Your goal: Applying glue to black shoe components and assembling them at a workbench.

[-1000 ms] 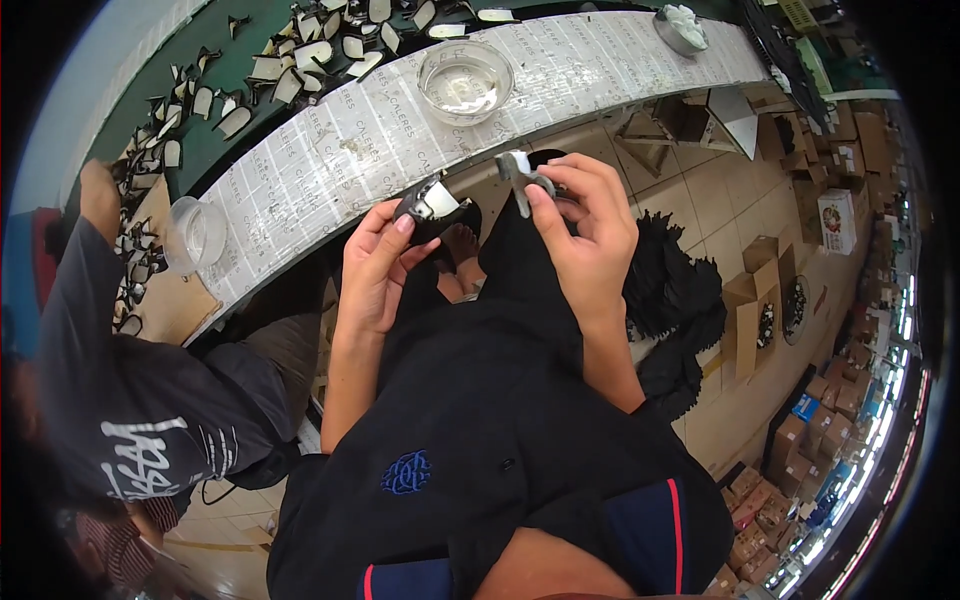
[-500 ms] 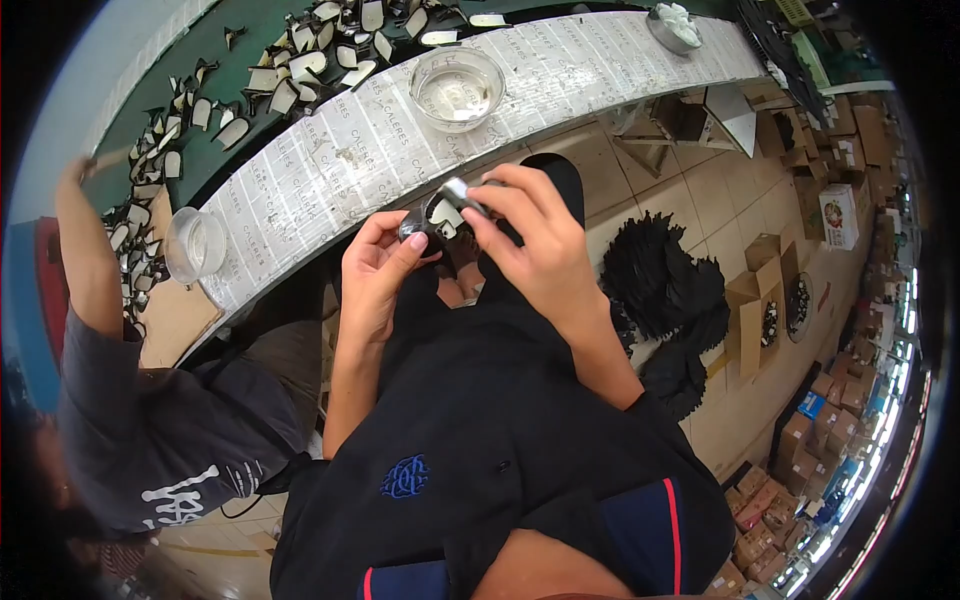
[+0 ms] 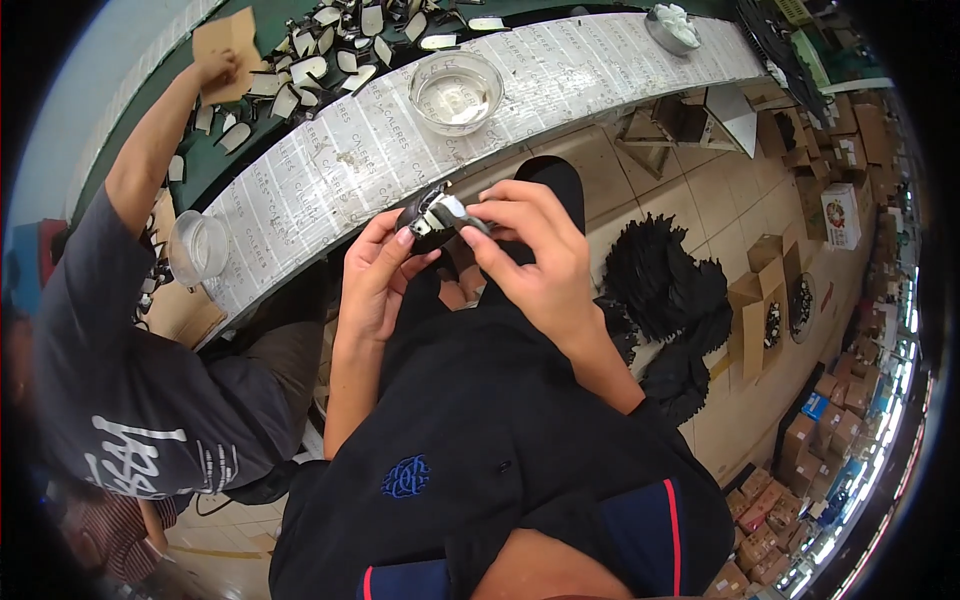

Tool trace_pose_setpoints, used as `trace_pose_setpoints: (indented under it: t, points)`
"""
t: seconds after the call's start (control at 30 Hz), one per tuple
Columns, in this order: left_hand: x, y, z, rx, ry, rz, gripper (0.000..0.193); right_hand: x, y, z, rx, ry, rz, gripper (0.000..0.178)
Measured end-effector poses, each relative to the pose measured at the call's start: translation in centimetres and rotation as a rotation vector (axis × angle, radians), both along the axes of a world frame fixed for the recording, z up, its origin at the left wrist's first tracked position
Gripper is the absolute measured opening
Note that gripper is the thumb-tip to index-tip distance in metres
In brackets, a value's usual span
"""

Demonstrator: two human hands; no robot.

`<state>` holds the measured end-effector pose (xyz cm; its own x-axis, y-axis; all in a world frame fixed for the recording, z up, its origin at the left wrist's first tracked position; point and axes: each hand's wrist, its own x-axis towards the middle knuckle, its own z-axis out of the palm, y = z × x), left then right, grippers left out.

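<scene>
My left hand holds a glossy black piece with a whitish inner face, which looks like a shoe heel. The fingers are wrapped round its lower side. My right hand pinches a small white and dark-grey piece against the heel's right side. What exactly this small piece is, I cannot make out. Both hands are above my lap, just short of the bench. A clear round bowl stands on the bench beyond them.
Several black pieces with cream faces lie heaped on the green surface. At left a co-worker's hand grips a cardboard piece. Another clear bowl stands nearby. Black frayed strips and an open carton occupy the floor at right.
My right hand has shifted slightly down, and the small white and grey piece lies closer against the heel. The heel has tilted. The co-worker's arm has swung toward the heap with cardboard.
</scene>
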<state>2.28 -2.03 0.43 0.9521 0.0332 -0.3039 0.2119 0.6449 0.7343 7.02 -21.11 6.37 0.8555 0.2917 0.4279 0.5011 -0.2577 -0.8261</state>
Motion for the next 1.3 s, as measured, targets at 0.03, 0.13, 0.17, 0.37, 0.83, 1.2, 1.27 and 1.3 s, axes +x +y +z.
trace_pose_setpoints:
  t: [0.03,0.13,0.17,0.37,0.83,1.2,1.27,1.3]
  points:
    - [0.0,0.0,0.0,0.006,-0.007,-0.005,0.027,-0.1,0.2,0.0,-0.010,0.007,0.014,0.022]
    - [0.1,0.0,0.0,0.021,-0.008,-0.004,0.027,-0.2,0.5,-0.6,-0.019,-0.015,0.042,0.021]
    - [0.2,0.0,0.0,0.030,-0.001,0.001,0.026,-0.2,0.6,-0.6,-0.018,-0.017,0.044,0.021]
    - [0.1,0.2,-0.3,0.082,0.003,0.010,0.025,-0.3,0.3,-0.7,0.212,0.195,0.051,0.020]
    - [0.6,-0.3,1.7,-0.482,-0.294,-0.117,0.047,1.6,-7.4,-19.7,0.684,0.874,-0.067,0.017]
    - [1.3,-1.7,3.2,-0.588,-0.308,-0.092,0.046,3.3,-8.1,-21.4,0.835,0.979,-0.058,0.017]
    - [1.7,-0.2,3.3,-0.085,-0.379,0.031,0.042,3.3,-8.3,-21.6,0.874,0.990,-0.048,0.017]
    - [2.0,1.2,3.0,0.038,-0.427,0.129,0.039,3.3,-8.3,-21.7,0.867,0.992,-0.047,0.016]
